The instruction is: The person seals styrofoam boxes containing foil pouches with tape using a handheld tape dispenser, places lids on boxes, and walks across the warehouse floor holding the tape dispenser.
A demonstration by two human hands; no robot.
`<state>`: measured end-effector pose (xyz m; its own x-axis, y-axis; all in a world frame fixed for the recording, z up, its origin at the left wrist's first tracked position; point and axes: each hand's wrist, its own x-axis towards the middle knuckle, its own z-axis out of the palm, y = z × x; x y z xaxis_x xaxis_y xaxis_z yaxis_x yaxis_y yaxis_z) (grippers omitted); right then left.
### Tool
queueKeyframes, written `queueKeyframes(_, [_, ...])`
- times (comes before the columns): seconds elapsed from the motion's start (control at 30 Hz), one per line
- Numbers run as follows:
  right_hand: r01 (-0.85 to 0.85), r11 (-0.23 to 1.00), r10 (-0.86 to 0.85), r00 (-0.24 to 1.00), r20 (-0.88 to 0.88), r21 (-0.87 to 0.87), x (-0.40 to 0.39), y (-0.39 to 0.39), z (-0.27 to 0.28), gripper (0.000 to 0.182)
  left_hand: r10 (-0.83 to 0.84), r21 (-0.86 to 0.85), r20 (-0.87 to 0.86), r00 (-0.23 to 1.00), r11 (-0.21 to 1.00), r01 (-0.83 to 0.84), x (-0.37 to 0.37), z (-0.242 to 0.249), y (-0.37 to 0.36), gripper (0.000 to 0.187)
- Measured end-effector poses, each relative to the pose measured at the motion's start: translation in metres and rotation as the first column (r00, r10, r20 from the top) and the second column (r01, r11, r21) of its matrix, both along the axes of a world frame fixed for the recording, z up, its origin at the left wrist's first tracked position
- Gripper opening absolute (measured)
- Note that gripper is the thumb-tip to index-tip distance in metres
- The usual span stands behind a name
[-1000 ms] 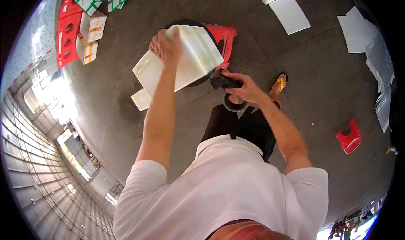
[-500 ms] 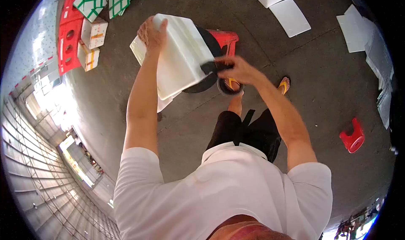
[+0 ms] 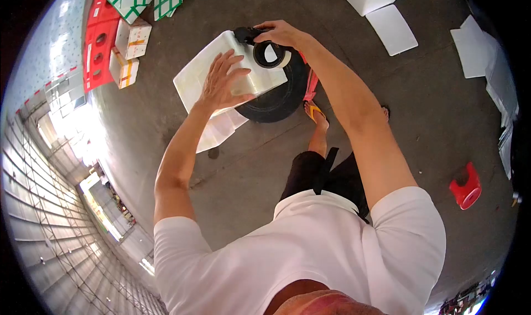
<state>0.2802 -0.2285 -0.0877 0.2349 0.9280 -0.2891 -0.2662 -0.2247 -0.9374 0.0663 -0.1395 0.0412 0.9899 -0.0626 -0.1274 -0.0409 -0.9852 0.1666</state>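
Note:
A white foam box (image 3: 193, 74) rests tilted over a round black object (image 3: 276, 102) that looks like a tire. Spread fingers of my left hand (image 3: 224, 82) lie flat against the box's side. In my right hand (image 3: 279, 34) is a black tape dispenser (image 3: 246, 35), with its dark ring-shaped roll at the box's upper right edge. Part of another white piece (image 3: 213, 132) shows below the box.
A red stool (image 3: 466, 189) is on the floor at the right. Red barriers (image 3: 99, 38) and taped boxes (image 3: 133, 39) stand at the upper left. A white lid (image 3: 391, 30) and foam sheets (image 3: 470, 49) lie at the upper right.
My right hand has moved up and left with the dispenser, onto the box's top edge. My left hand has come down from the box's far corner to its side. The box has turned.

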Motion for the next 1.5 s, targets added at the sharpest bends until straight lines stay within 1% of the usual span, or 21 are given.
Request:
queueKeyframes(0.1, [-0.158,0.984,0.15,0.984,0.101,0.083,0.0,-0.008,0.005,0.058,0.099,-0.051,0.179,0.979,0.995,-0.091,-0.002,-0.016,0.004,0.06])
queueKeyframes(0.13, [-0.239,0.971,0.24,0.95,0.203,-0.026,-0.002,-0.025,0.008,0.053,0.113,-0.056,0.182,0.977,0.993,-0.104,-0.002,-0.021,0.007,0.06])
queueKeyframes(0.2, [-0.307,0.951,0.301,0.947,0.114,0.032,-0.016,-0.071,0.008,0.054,0.28,0.031,0.297,0.913,0.953,-0.303,-0.005,-0.033,0.011,0.059])
queueKeyframes(0.33, [-0.007,1.0,0.008,1.0,-0.027,0.025,-0.059,-0.089,0.024,0.052,0.661,-0.037,0.334,0.672,0.721,-0.692,-0.003,-0.04,0.012,0.052])
queueKeyframes(0.37, [0.047,0.995,-0.057,0.994,0.098,0.093,-0.067,-0.065,-0.003,0.052,0.699,-0.05,0.344,0.627,0.68,-0.731,-0.004,-0.039,0.014,0.052])
queueKeyframes(0.4, [-0.056,0.998,0.061,0.989,-0.134,0.041,-0.061,-0.05,0.007,0.054,0.692,-0.046,0.347,0.633,0.687,-0.726,-0.007,-0.04,0.018,0.052])
queueKeyframes(0.47, [-0.13,0.991,0.13,0.989,-0.067,0.006,-0.053,-0.024,0.009,0.052,0.546,0.004,0.383,0.746,0.806,-0.592,-0.022,-0.052,0.031,0.054])
queueKeyframes(0.53, [-0.12,0.99,0.123,0.992,-0.04,0.068,-0.048,-0.009,-0.001,0.049,0.609,0.016,0.342,0.715,0.757,-0.653,-0.03,-0.066,0.036,0.056])
queueKeyframes(0.67, [-0.368,0.929,0.359,0.917,0.172,0.025,-0.046,-0.075,0.001,0.053,0.839,-0.102,0.293,0.458,0.504,-0.858,-0.018,-0.058,0.027,0.053])
queueKeyframes(0.73, [-0.421,0.907,0.42,0.899,-0.122,0.016,-0.04,-0.139,0.014,0.054,0.868,-0.078,0.313,0.385,0.427,-0.901,-0.025,-0.064,0.031,0.051])
queueKeyframes(0.9, [-0.325,0.939,0.316,0.944,-0.092,-0.114,-0.079,-0.231,0.042,0.053,0.935,-0.076,0.303,0.185,0.218,-0.973,-0.027,-0.067,0.028,0.053])
queueKeyframes(1.07, [-0.258,0.964,0.264,0.954,0.14,-0.056,-0.102,-0.218,0.043,0.054,0.941,-0.043,0.279,0.193,0.213,-0.976,-0.019,-0.06,0.02,0.054])
queueKeyframes(1.13, [-0.554,0.795,0.598,0.651,0.467,-0.246,-0.111,-0.209,0.073,0.053,0.948,-0.058,0.286,0.139,0.162,-0.985,-0.017,-0.06,0.019,0.054])
queueKeyframes(1.17, [-0.702,0.644,0.748,0.496,0.441,-0.304,-0.129,-0.207,0.076,0.051,0.948,-0.03,0.302,0.102,0.117,-0.993,-0.021,-0.068,0.028,0.056])
queueKeyframes(1.2, [-0.62,0.773,0.599,0.644,0.475,-0.135,-0.149,-0.225,0.061,0.052,0.945,-0.031,0.306,0.115,0.131,-0.991,-0.022,-0.069,0.028,0.056])
queueKeyframes(1.27, [-0.304,0.952,0.283,0.923,0.261,0.041,-0.15,-0.244,0.027,0.056,0.952,-0.031,0.243,-0.184,-0.182,-0.983,-0.023,-0.066,0.028,0.059])
queueKeyframes(1.3, [-0.046,0.997,0.055,0.988,0.141,-0.07,-0.139,-0.24,0.025,0.057,0.962,-0.022,0.219,-0.166,-0.165,-0.986,-0.027,-0.065,0.025,0.066])
queueKeyframes(1.37, [0.413,0.879,-0.467,0.847,-0.252,-0.24,-0.115,-0.223,0.016,0.059,0.962,-0.022,0.221,-0.16,-0.159,-0.987,-0.029,-0.063,0.023,0.065])
queueKeyframes(1.4, [0.584,0.745,-0.658,0.563,-0.5,-0.323,-0.098,-0.206,0.021,0.059,0.961,-0.036,0.228,-0.154,-0.15,-0.988,-0.025,-0.062,0.023,0.065])
queueKeyframes(1.47, [0.777,0.605,-0.792,0.566,-0.23,-0.173,-0.099,-0.168,0.027,0.056,0.959,-0.059,0.239,-0.15,-0.14,-0.988,-0.02,-0.06,0.023,0.063])
queueKeyframes(1.5, [0.81,0.585,-0.806,0.586,0.083,-0.036,-0.112,-0.157,0.032,0.056,0.958,-0.068,0.241,-0.155,-0.143,-0.987,-0.023,-0.061,0.022,0.061])
